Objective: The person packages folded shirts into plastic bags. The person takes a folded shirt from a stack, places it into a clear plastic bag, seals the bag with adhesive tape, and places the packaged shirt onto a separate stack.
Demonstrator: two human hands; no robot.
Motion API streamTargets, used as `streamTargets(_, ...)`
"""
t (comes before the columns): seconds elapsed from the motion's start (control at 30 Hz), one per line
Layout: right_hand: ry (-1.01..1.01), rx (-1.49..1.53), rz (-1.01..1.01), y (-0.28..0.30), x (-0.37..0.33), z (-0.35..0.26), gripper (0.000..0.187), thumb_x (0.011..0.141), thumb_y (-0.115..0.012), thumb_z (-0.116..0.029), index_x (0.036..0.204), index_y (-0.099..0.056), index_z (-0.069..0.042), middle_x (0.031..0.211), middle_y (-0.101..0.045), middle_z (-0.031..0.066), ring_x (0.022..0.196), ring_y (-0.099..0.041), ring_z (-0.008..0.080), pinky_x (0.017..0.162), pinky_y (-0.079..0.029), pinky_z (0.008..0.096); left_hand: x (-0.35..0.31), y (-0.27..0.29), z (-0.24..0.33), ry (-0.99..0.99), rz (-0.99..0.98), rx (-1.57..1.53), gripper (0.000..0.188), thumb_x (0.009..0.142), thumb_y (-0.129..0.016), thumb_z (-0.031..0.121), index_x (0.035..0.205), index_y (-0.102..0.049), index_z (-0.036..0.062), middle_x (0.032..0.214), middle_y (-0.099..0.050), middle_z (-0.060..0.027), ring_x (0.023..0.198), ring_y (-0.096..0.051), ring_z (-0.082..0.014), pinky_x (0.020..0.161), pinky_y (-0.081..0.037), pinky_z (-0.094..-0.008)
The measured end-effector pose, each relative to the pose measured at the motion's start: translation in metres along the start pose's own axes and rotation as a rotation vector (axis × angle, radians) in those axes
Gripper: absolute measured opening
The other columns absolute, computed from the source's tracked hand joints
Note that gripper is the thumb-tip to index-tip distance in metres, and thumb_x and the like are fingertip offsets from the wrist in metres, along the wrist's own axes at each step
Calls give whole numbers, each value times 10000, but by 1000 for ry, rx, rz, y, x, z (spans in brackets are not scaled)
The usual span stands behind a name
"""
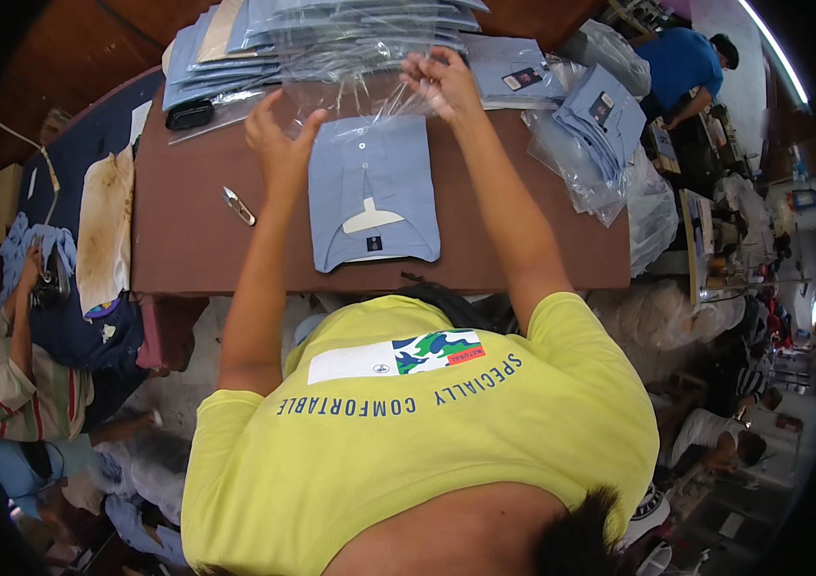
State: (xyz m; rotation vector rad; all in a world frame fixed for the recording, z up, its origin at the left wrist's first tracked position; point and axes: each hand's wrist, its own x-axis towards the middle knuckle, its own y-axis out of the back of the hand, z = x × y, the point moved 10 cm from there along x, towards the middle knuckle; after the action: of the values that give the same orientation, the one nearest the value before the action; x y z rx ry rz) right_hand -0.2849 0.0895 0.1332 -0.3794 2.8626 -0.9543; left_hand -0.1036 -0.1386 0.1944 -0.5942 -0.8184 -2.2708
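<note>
A folded blue shirt lies front-to-back along the tabletop, collar at the front edge, nearer the left hand, fingers spread. Beyond, the right hand pinches a clear plastic bag. Bagged shirts line the right edge; a shirt stack, the far edge.
</note>
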Motion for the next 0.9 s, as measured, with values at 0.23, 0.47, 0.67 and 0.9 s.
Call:
streamTargets(0.23, -71, -107, 197, 80, -4, 69, 218, 847, -486, 119, 987, -426, -38, 1047, -586, 220, 891, -633, 289, 780, -557, 425, -45, -93, -125, 721, -254, -809, 465, 781, -680, 42, 1164, -418, 73, 966, -598, -74, 795, -574, -129, 618, -467, -254)
streamTargets(0.47, -65, -551, 109, 98, 12, 71, 292, 787, -613, 91, 1063, -605, -3, 1024, -619, 93, 825, -597, 134, 730, -512, 246, -27, -131, -153, 559, -674, -580, 184, 802, -588, -28, 973, -630, 22, 809, -625, -41, 707, -551, -85, 588, -437, -212)
streamTargets(0.67, -110, -607, 10, 114, 21, 88, 383, 740, -684, 67, 1111, -600, 20, 1022, -609, 70, 826, -581, 101, 722, -488, 217, -15, -138, -188, 493, -487, -407, 241, 794, -613, -9, 1018, -689, 32, 842, -652, -22, 738, -564, -108, 668, -457, -242)
streamTargets(0.9, -210, -700, 55, 132, 14, 100, 353, 752, -709, 15, 1092, -614, 31, 929, -623, 68, 798, -588, 98, 727, -491, 215, -38, -140, -202, 614, -444, -498, 270, 795, -639, 0, 1063, -668, 9, 888, -645, -49, 793, -574, -109, 716, -462, -227)
